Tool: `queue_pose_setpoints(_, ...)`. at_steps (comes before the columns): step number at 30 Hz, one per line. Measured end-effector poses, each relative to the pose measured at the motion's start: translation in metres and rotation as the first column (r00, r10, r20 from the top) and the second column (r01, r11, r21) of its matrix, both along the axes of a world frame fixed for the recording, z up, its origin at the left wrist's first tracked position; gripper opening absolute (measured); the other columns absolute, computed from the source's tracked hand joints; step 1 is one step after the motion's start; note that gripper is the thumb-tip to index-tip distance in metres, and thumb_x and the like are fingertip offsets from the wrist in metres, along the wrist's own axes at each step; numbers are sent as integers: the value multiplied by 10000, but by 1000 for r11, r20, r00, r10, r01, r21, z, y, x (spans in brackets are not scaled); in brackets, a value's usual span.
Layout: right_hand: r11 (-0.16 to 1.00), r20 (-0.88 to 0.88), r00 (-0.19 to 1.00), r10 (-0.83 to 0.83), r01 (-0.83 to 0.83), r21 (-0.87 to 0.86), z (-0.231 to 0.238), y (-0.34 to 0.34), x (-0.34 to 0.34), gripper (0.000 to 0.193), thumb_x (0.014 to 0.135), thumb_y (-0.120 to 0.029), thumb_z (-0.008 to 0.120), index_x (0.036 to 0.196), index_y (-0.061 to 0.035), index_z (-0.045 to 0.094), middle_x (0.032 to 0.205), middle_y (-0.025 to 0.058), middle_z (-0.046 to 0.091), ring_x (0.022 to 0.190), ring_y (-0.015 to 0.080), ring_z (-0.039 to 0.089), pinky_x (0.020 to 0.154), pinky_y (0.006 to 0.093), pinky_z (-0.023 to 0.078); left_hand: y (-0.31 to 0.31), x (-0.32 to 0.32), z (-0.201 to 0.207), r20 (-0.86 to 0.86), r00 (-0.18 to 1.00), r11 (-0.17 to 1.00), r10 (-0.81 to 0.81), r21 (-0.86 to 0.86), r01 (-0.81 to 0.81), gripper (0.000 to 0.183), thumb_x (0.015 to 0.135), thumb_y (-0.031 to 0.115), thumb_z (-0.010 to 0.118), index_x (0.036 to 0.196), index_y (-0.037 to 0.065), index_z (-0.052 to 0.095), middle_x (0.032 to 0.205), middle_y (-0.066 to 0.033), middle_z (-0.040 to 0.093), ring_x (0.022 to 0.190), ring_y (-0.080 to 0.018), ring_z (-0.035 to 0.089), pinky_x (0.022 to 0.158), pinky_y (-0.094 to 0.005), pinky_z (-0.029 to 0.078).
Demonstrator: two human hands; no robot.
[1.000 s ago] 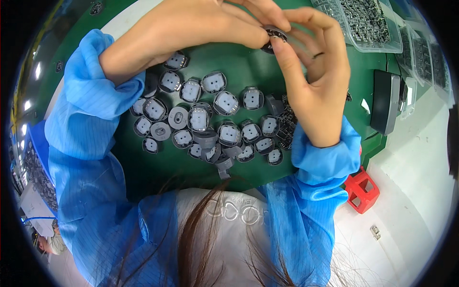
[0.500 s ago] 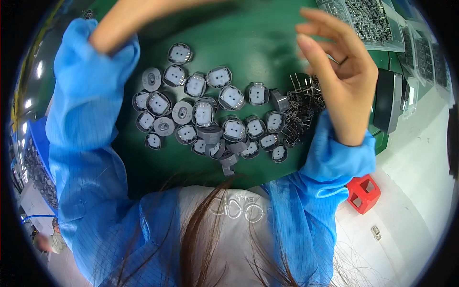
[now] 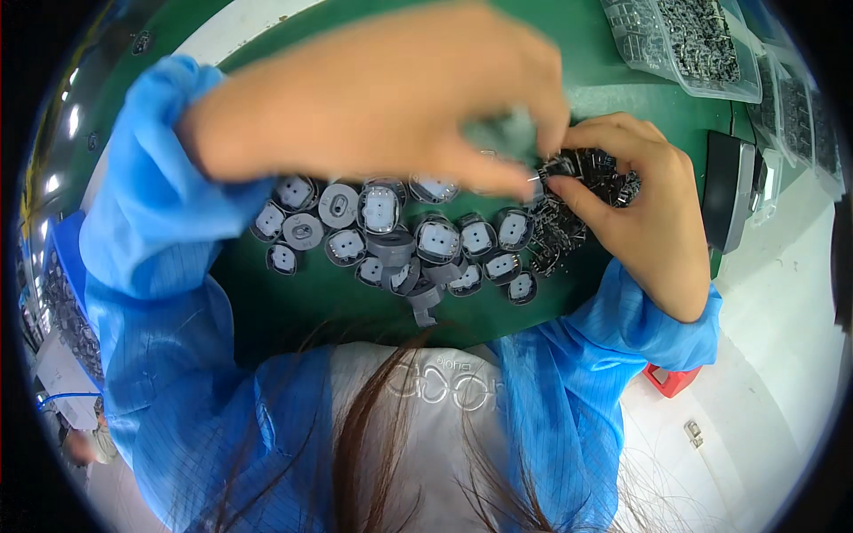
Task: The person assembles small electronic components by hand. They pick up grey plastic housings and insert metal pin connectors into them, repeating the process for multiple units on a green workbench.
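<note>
My left hand (image 3: 480,93), blurred, reaches across the upper middle of the table with thumb and forefinger curved together. Whatever lies between those fingertips is hidden by blur. Close by, my right hand (image 3: 644,173) pinches a small dark part (image 3: 559,166) between thumb and forefinger, right at a heap of small black and metal parts with thin pins (image 3: 555,235). Left of the heap lie several round grey housings with white inner plates (image 3: 438,240); a few show a plain grey face with a slot (image 3: 338,206). My left hand and forearm cover the farther housings.
All this lies on a green table mat (image 3: 293,320). A clear plastic bin of small metal parts (image 3: 697,49) stands at the far right, with further bins beside it. A black device (image 3: 727,191) sits at the right edge. Below it is a red block (image 3: 668,380); a blue bin (image 3: 71,253) stands left.
My left hand has swung down and right over the housings toward the heap. My right hand has lowered onto the heap, its spread fingers now pinching a small dark part.
</note>
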State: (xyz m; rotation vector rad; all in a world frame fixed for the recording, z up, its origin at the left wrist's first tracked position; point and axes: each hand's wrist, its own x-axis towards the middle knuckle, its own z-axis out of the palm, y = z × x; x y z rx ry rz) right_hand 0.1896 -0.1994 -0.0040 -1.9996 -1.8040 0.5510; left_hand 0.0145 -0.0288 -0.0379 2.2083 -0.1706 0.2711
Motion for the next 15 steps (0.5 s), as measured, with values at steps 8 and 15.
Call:
queue_pose_setpoints(8,997,-40,997,-64,65,38,-7,11,-10,210,687,-18,818,883,-33,744,869,112,705,832,310,636,756,385,506,-20,-10,-1,-49,999,999,17,48,-15,262,760,150,797,928,69,613,991,-56,611,941,-280,613,752,-417,508)
queue_pose_setpoints(15,999,-74,997,-19,22,50,-11,11,-11,208,695,-15,823,890,-55,765,821,87,694,740,266,622,681,349,499,4,-3,3,41,997,987,65,144,-70,229,730,59,782,883,33,613,958,-92,613,905,-296,623,785,-396,509)
